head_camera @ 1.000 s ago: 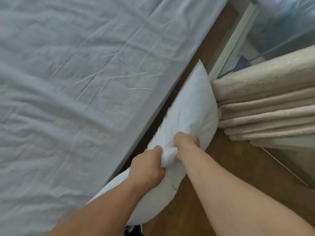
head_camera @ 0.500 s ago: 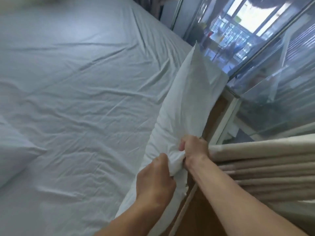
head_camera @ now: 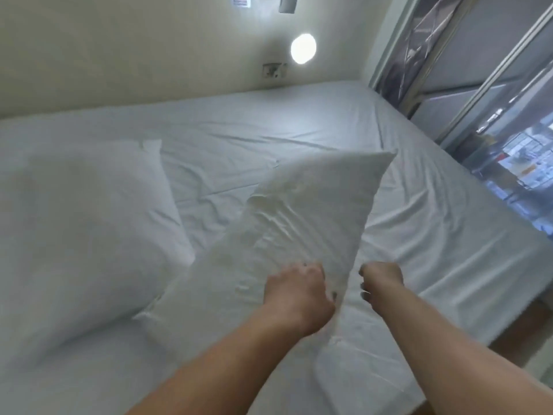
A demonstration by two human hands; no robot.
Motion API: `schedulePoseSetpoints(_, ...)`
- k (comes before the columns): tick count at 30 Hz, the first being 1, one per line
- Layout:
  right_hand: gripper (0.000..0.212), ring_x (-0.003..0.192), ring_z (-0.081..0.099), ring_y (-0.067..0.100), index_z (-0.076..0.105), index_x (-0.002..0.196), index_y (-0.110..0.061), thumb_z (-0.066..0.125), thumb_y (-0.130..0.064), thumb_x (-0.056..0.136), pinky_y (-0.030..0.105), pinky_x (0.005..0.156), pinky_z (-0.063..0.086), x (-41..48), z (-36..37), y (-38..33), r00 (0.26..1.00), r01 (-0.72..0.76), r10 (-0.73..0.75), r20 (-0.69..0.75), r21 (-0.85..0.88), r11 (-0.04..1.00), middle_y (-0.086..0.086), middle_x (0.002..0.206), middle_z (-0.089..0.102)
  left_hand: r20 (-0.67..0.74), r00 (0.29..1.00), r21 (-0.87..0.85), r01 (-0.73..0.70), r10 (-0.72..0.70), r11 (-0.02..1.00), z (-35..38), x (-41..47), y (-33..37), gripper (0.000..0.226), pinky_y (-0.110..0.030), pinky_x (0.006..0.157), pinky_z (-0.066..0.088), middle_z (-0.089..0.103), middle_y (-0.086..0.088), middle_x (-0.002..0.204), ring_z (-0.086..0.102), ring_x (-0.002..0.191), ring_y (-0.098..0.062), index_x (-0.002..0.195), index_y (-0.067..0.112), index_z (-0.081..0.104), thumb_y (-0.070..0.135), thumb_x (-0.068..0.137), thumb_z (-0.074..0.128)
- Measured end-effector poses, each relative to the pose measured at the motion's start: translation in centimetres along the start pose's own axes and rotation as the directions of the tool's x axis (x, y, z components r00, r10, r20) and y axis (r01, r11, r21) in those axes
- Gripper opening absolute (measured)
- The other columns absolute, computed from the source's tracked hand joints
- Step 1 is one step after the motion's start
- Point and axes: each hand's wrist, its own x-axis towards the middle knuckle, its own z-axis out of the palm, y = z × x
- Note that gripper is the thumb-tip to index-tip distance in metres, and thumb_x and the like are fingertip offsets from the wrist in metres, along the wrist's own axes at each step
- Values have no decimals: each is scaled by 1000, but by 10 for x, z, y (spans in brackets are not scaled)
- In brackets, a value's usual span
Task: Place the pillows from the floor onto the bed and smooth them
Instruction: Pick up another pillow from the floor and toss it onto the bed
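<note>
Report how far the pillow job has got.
Done: one pillow already lies on the bed, at the left. In hand: the second pillow is over the sheet beside it; the left hand is on it, the right hand is just off its edge, and whether either still has a grip is unclear. Left: settle it flat and smooth both. The floor is barely in view.

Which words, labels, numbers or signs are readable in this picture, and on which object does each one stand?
No text can be read here.
Small white wall sticker with a red circle symbol: its lettering is too blurred and cut by the top edge.
Coloured signs behind the glass door: too small and blurred.
White pillows, pale bed sheet, wall socket plate: no text visible.
</note>
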Motion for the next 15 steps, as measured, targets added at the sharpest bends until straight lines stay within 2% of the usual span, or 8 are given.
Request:
schedulePoseSetpoints(1,23,73,54,30,52,102,-5,53,-5,79,35,64,47,12,14,3,992,99,-112,-51,-213,972,16,100,58,-28,999,15,45,-44,999,6,11,-25,36,-40,95,41,56,-9,124,49,118,-30,118,19,54,41,89,51)
schedulePoseSetpoints(2,30,80,56,32,52,109,-8,55,-11,79,35,68,45,21,28,5,969,217,-245,-25,-380,899,15,106,57,-53,994,35,93,-91,995,12,21,-51,36,-40,96,40,55,-9,126,48,119,-30,119,19,54,40,90,51)
schedulePoseSetpoints(4,43,99,58,35,51,122,-12,54,-16,79,36,80,47,28,64,2,905,408,-407,125,-532,742,16,118,55,-77,976,63,206,-201,976,20,32,-104,38,-41,98,40,54,-9,127,47,119,-30,121,20,53,41,90,50)
schedulePoseSetpoints(7,47,109,56,34,51,128,-13,54,-15,81,38,92,47,17,124,-8,825,563,-467,318,-540,626,17,129,53,-77,936,130,351,-344,927,9,35,-176,40,-41,97,40,50,-8,129,45,120,-29,124,20,51,42,91,47)
schedulePoseSetpoints(11,44,112,56,27,51,129,-19,57,-25,87,32,89,44,-22,204,-25,712,699,-412,569,-522,488,10,134,51,-102,820,174,572,-563,802,-43,17,-266,42,-41,95,40,48,-8,133,45,120,-29,129,19,49,35,90,43)
schedulePoseSetpoints(15,50,112,55,28,48,132,-17,59,-33,87,36,92,45,-65,273,-47,653,747,-332,681,-509,427,11,134,51,-150,686,107,728,-712,678,-104,-18,-340,47,-40,97,41,46,-9,135,44,122,-29,133,19,48,24,86,40)
